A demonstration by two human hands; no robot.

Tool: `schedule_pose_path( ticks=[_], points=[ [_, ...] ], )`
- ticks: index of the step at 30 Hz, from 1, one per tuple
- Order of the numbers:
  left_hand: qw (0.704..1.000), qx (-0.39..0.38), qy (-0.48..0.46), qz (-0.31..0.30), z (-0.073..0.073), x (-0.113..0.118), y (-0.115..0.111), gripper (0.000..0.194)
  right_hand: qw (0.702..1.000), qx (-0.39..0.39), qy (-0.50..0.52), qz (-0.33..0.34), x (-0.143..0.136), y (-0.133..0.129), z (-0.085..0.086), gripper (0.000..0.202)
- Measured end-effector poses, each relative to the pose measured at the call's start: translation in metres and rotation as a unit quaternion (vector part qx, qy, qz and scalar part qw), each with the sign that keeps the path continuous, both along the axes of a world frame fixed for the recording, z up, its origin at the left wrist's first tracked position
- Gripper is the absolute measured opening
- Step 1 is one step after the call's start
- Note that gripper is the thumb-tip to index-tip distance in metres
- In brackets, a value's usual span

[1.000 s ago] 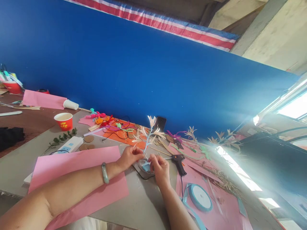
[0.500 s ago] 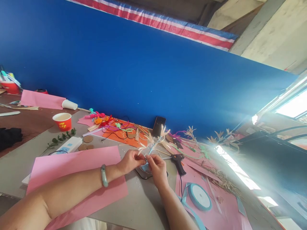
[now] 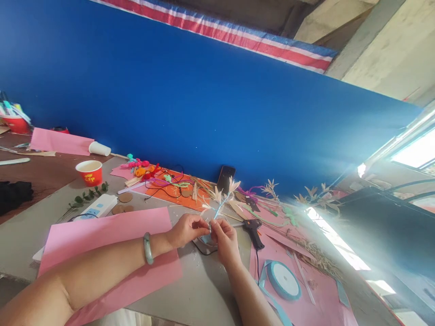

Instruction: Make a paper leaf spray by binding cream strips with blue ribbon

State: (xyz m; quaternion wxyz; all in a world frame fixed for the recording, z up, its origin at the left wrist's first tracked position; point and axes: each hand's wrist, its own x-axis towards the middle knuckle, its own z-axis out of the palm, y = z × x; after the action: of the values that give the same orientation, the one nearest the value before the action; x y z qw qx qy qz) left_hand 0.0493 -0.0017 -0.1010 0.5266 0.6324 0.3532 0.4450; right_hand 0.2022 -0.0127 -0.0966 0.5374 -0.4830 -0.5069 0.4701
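Observation:
In the head view, my right hand point(image 3: 224, 239) pinches the lower stem of a pale, dried-looking flower sprig point(image 3: 232, 186). The sprig leans up and to the right, its stem wrapped in light blue. My left hand point(image 3: 189, 230), with a jade-green bangle point(image 3: 148, 248) on the wrist, is closed in a pinch beside the stem's lower end. What sits between its fingertips is too small to make out. Beneath both hands lies a bluish thing point(image 3: 206, 238), mostly hidden. A black glue gun point(image 3: 253, 233) rests to the right of my right hand.
A light blue ribbon roll point(image 3: 284, 280) lies on pink paper at right. Another pink sheet point(image 3: 112, 235) is under my left forearm. A red paper cup point(image 3: 89, 173), a white power strip point(image 3: 98, 207) and a phone point(image 3: 224, 179) stand or lie farther back, before a blue panel point(image 3: 190, 90).
The flower sprig has turned and tilts more to the right, with more blue stem showing. My right hand has shifted slightly right; both hands keep their pinch.

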Motion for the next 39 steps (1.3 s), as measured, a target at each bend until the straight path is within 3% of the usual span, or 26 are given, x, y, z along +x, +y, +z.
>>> schedule_pose_path(
  ticks=[3, 6, 10, 12, 14, 21, 26, 34, 39],
  points=[
    [0.999, -0.012, -0.004, 0.038, 0.005, -0.005, 0.006, 0.041, 0.996, 0.051, -0.050, -0.062, 0.004, 0.000, 0.002, 0.035],
    [0.985, 0.005, -0.043, 0.168, 0.017, -0.014, 0.016, 0.053, 0.989, 0.078, -0.076, -0.105, 0.007, 0.002, 0.001, 0.034],
    [0.954, 0.125, -0.065, 0.263, 0.033, -0.024, 0.022, 0.038, 0.984, 0.106, -0.097, -0.107, 0.005, 0.004, -0.003, 0.033],
    [0.949, 0.167, -0.044, 0.265, 0.037, -0.025, 0.022, 0.024, 0.982, 0.117, -0.110, -0.100, 0.002, 0.004, -0.005, 0.032],
    [0.949, 0.186, -0.030, 0.253, 0.038, -0.024, 0.022, 0.032, 0.980, 0.125, -0.125, -0.089, 0.000, 0.003, -0.006, 0.031],
    [0.967, 0.148, -0.008, 0.207, 0.030, -0.022, 0.026, 0.018, 0.970, 0.141, -0.188, -0.064, -0.001, 0.001, -0.010, 0.031],
    [0.969, 0.137, 0.002, 0.205, 0.028, -0.021, 0.025, 0.013, 0.979, 0.117, -0.155, -0.060, 0.000, 0.002, -0.009, 0.031],
    [0.960, 0.103, -0.084, 0.247, 0.037, -0.025, 0.026, 0.028, 0.995, 0.057, -0.059, -0.062, 0.000, -0.006, 0.017, 0.035],
    [0.965, 0.036, -0.092, 0.244, 0.035, -0.030, 0.034, 0.048, 0.997, 0.053, -0.040, -0.029, 0.001, -0.005, 0.016, 0.035]
  ],
)
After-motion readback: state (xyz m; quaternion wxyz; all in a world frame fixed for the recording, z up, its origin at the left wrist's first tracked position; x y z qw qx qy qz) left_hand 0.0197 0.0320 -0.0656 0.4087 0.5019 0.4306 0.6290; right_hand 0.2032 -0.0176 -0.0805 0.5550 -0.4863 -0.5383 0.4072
